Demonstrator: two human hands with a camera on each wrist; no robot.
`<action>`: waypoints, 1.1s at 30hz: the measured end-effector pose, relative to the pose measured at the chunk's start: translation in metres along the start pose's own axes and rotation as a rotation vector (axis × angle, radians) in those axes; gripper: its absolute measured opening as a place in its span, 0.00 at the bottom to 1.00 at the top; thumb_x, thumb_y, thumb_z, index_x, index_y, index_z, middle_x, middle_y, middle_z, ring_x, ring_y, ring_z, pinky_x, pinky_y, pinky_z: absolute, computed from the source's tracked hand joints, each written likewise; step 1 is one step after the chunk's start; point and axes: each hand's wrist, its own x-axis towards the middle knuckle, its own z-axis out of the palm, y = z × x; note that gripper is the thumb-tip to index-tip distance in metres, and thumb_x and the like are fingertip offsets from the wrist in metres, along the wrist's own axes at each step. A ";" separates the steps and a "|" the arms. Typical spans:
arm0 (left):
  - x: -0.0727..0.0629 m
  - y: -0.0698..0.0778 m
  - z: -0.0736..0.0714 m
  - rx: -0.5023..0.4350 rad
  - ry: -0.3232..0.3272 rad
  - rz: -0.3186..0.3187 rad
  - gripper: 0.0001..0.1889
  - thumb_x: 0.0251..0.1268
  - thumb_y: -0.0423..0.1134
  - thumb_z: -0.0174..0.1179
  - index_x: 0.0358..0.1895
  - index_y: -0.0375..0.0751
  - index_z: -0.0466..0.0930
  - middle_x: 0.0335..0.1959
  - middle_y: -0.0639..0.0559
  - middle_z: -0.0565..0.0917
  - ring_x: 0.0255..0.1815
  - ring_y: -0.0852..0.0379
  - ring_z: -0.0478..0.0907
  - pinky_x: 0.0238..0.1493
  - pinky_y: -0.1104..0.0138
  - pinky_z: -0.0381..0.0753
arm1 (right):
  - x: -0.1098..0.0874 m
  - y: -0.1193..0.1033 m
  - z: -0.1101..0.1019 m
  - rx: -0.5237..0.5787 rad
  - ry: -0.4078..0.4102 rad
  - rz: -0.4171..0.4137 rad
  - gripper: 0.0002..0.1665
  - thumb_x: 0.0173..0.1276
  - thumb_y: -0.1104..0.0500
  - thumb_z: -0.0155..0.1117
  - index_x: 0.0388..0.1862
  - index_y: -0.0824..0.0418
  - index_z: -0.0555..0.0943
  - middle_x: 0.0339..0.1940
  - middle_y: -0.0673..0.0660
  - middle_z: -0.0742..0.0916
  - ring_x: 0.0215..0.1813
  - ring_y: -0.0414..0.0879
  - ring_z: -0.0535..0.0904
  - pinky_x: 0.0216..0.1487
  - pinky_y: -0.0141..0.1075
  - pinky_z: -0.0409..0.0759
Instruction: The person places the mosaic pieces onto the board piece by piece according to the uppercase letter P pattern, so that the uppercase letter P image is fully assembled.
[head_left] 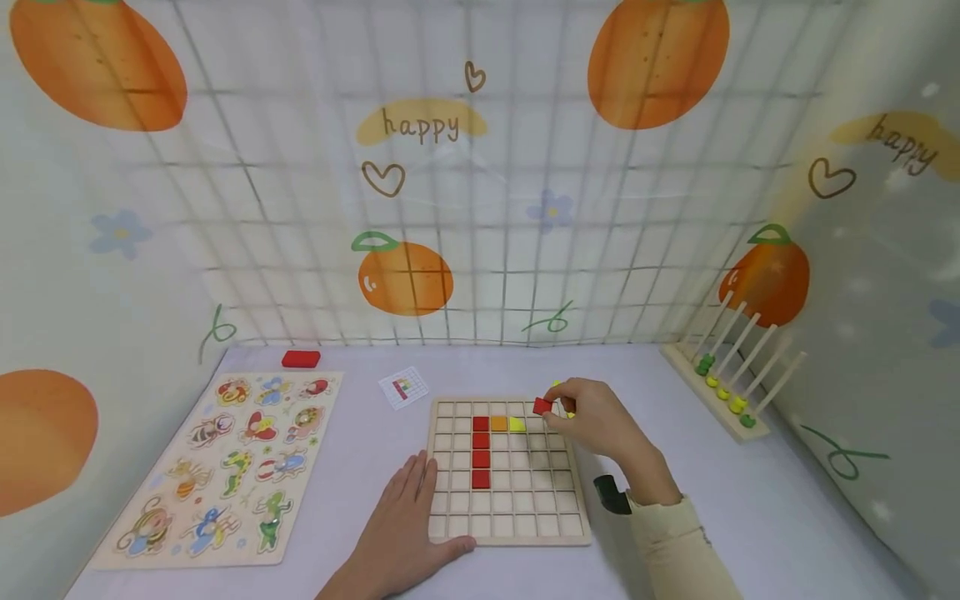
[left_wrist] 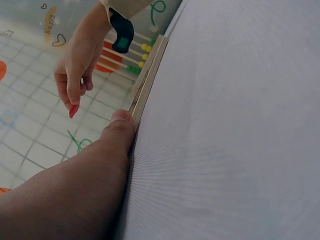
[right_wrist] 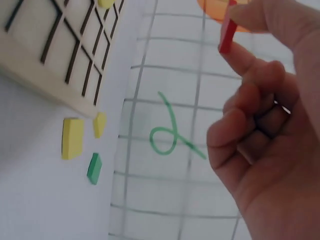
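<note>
My right hand [head_left: 600,421] pinches a red square tile [head_left: 542,407] between thumb and fingers, raised over the upper right of a wooden grid board [head_left: 525,504]. In the right wrist view the same red tile [right_wrist: 228,30] appears edge-on at the fingertips. On the board, red tiles [head_left: 481,459] form a column, with an orange tile [head_left: 498,423] and a yellow tile [head_left: 517,424] beside its top one. My left hand [head_left: 397,521] rests along the board's left side, fingers straight and thumb at the front edge. The left wrist view shows that thumb [left_wrist: 117,130] against the board's edge.
A small pattern card [head_left: 403,387] lies behind the board. Beyond its corner are a yellow tile [right_wrist: 72,138] and a green tile [right_wrist: 94,168]. An animal puzzle board [head_left: 225,442] and a red block [head_left: 301,358] are left; a pegged bead stand [head_left: 720,400] is right.
</note>
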 end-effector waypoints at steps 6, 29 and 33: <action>0.002 0.001 0.000 -0.004 -0.011 -0.007 0.69 0.47 0.89 0.48 0.82 0.38 0.51 0.85 0.41 0.50 0.86 0.42 0.46 0.83 0.47 0.54 | -0.006 -0.010 0.009 -0.004 -0.067 -0.056 0.05 0.64 0.57 0.71 0.39 0.54 0.86 0.21 0.44 0.69 0.27 0.38 0.62 0.29 0.30 0.62; 0.010 -0.001 -0.001 -0.003 0.017 -0.002 0.67 0.50 0.88 0.48 0.82 0.38 0.52 0.85 0.41 0.51 0.86 0.43 0.46 0.82 0.46 0.55 | -0.011 -0.047 0.055 -0.163 -0.213 -0.247 0.07 0.62 0.53 0.73 0.39 0.53 0.89 0.23 0.41 0.75 0.30 0.35 0.70 0.31 0.28 0.69; 0.012 -0.001 -0.002 -0.005 0.020 -0.004 0.67 0.50 0.87 0.49 0.82 0.38 0.52 0.85 0.41 0.51 0.86 0.43 0.46 0.82 0.47 0.55 | -0.009 -0.049 0.062 -0.186 -0.245 -0.256 0.08 0.62 0.52 0.74 0.37 0.53 0.88 0.22 0.42 0.74 0.30 0.35 0.69 0.30 0.27 0.68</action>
